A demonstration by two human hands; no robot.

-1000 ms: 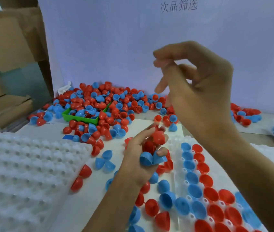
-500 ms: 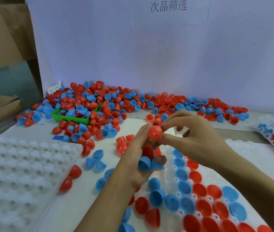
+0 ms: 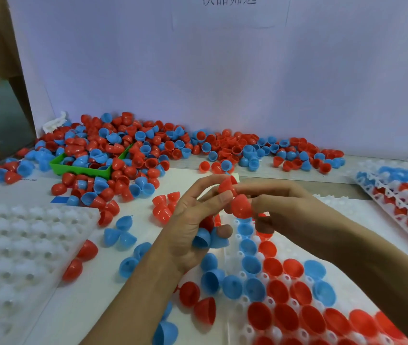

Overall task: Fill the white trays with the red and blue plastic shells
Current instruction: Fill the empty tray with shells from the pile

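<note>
Red and blue shells (image 3: 285, 290) sat in rows in the nearest white tray (image 3: 362, 247), under the right forearm. Just above it the left hand (image 3: 193, 227) curled round two blue shells (image 3: 209, 239) in its palm, thumb on one red shell (image 3: 226, 185). Right-hand (image 3: 280, 207) fingertips pinched another red shell (image 3: 240, 206) beside it. An unfilled tray (image 3: 11, 257) lay left. Farther back, loose shells (image 3: 148, 148) buried a green bin (image 3: 83, 169) against the white board (image 3: 222, 70).
</note>
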